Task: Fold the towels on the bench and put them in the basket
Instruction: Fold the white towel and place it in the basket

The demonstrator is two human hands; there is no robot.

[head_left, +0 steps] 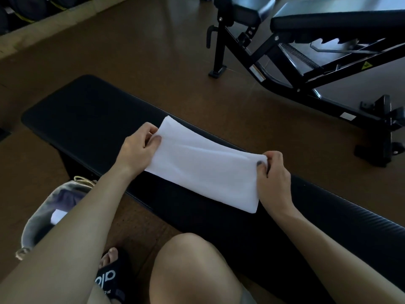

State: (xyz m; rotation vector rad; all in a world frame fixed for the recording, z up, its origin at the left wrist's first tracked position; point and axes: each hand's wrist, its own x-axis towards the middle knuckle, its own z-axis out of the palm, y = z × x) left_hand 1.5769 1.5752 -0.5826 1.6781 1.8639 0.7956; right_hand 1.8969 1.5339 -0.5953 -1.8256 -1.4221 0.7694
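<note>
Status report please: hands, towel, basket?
Left hand and right hand each pinch one end of towel. Towel flat on bench, partly folded. Basket at left, path clear.

A forearm covers much of the basket (37, 218) left of the worktop (87, 119), whose right end runs out of frame. The basket's contents are too dim to identify. The towel (203, 167) hides fingers of both hands.
</note>
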